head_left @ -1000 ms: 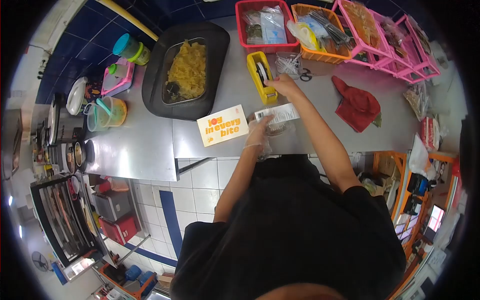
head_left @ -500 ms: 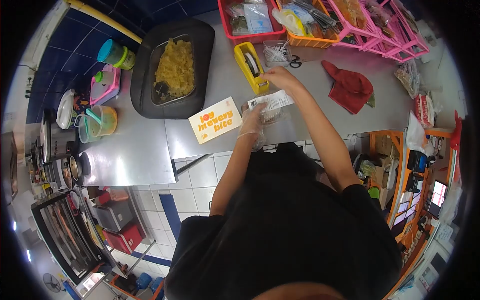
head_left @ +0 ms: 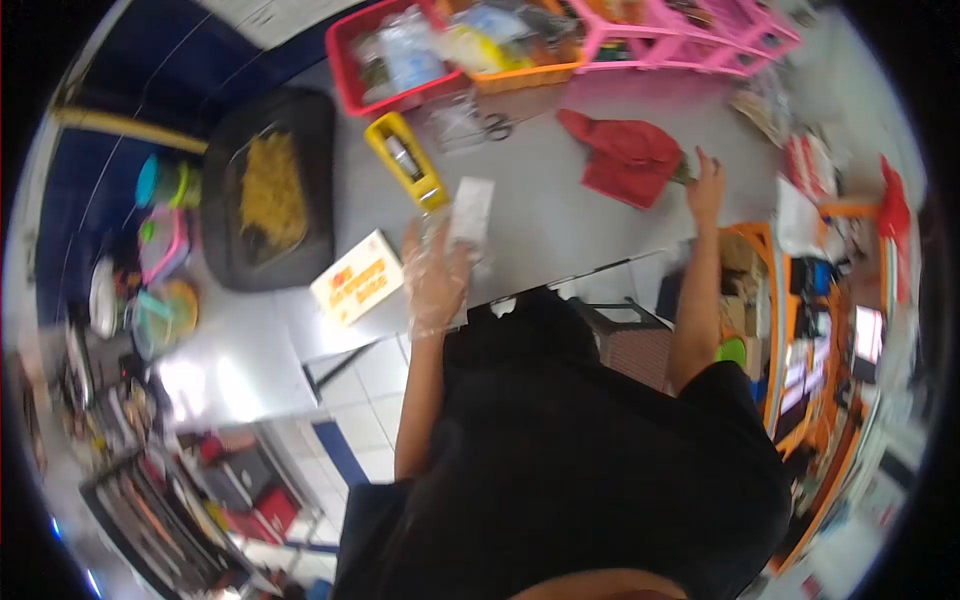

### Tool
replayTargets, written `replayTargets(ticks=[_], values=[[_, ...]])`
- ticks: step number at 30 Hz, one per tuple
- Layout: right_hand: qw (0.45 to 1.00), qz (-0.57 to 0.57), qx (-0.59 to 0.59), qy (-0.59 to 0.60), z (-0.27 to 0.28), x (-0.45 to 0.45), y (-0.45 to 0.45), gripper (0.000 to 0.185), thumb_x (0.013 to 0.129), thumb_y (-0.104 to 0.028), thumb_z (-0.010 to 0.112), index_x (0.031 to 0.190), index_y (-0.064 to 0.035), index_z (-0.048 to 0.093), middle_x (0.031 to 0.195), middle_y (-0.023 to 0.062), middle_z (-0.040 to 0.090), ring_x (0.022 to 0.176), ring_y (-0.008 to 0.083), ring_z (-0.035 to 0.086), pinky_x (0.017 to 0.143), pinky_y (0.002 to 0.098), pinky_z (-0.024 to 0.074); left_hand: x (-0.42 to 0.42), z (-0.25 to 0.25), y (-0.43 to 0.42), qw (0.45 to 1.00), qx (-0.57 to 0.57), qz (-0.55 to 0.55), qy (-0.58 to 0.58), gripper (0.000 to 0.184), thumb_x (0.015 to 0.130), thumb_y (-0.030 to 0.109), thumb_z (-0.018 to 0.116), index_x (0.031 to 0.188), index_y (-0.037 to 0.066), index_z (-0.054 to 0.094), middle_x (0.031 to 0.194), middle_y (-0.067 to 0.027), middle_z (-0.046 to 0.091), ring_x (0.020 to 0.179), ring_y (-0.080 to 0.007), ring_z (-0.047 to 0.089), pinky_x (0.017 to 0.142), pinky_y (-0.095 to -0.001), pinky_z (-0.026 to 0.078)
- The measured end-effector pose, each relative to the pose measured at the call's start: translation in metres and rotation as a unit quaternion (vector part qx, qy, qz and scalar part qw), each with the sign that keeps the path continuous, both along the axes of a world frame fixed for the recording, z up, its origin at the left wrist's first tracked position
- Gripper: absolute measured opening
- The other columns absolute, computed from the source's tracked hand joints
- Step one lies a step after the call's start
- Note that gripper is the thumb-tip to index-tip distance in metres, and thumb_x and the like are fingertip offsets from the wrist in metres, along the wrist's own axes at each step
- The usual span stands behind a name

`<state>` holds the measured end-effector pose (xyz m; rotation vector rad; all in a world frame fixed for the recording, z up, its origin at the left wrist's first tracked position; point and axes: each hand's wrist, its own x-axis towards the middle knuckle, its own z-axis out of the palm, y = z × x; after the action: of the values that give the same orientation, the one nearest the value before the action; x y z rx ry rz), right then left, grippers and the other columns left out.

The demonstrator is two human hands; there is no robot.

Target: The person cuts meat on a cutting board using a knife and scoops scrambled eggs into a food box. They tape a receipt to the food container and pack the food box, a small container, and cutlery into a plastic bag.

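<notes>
My left hand (head_left: 437,278), in a clear plastic glove, has its fingers spread beside a white printed slip (head_left: 473,210). Blur hides whether they touch it. The clear packet under the slip in the earlier view cannot be made out now. To the left of this hand lies a white card box (head_left: 358,278) with orange lettering. A yellow tape dispenser (head_left: 405,160) stands just beyond the fingers. Far to the right, my bare right hand (head_left: 706,192) is raised with its fingers apart, holding nothing. It is close to a red cloth (head_left: 630,158) crumpled on the steel table.
A dark tray (head_left: 318,180) of yellow food sits at the back left. Along the back are a red basket (head_left: 345,75), an orange basket (head_left: 530,78) and pink racks (head_left: 680,62). Scissors (head_left: 497,126) lie beside a small clear tub (head_left: 455,122).
My right hand has left the tape dispenser and swung far right, past the red cloth. The slip now points away from me, with the left hand opened beside it. The view has turned right.
</notes>
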<state>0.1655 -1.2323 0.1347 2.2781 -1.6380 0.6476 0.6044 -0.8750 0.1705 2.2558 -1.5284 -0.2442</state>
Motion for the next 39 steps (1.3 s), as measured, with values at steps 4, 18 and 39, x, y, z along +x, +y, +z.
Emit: replayTargets(ticks=[4,18,39], values=[[0.976,0.114,0.186,-0.005,-0.029,-0.017,-0.040,0.061,0.082,-0.014,0.070,0.140,-0.0194,0.054,0.133,0.0223,0.061,0.124,0.0437,0.057,0.099,0.0498,0.0483,-0.007,0.061,-0.005,0.995,0.093,-0.036,0.007,0.099,0.074,0.046,0.085,0.157,0.018,0.038,0.155,-0.0285,0.037,0.141,-0.0485,0.038,0.117,-0.0545,0.034],[0.679,0.331,0.558,-0.344,0.065,0.166,0.229,0.048,0.083,0.001,0.066,0.129,-0.0121,0.067,0.118,0.0094,0.060,0.113,0.0250,0.059,0.093,0.0366,0.0518,0.040,0.058,-0.025,0.973,0.041,-0.085,0.210,0.080,0.082,0.040,0.079,0.150,0.010,0.049,0.149,-0.0210,0.051,0.141,-0.0359,0.046,0.118,-0.0447,0.036],[0.753,0.206,0.442,-0.442,0.030,0.254,0.184,0.025,0.097,-0.010,0.057,0.119,-0.0037,0.065,0.111,0.0183,0.071,0.107,0.0286,0.067,0.094,0.0392,0.0504,0.005,0.042,0.007,0.981,-0.046,-0.154,0.107,0.071,0.077,0.035,0.085,0.141,0.015,0.061,0.153,-0.0330,0.037,0.137,-0.0481,0.045,0.119,-0.0464,0.035]])
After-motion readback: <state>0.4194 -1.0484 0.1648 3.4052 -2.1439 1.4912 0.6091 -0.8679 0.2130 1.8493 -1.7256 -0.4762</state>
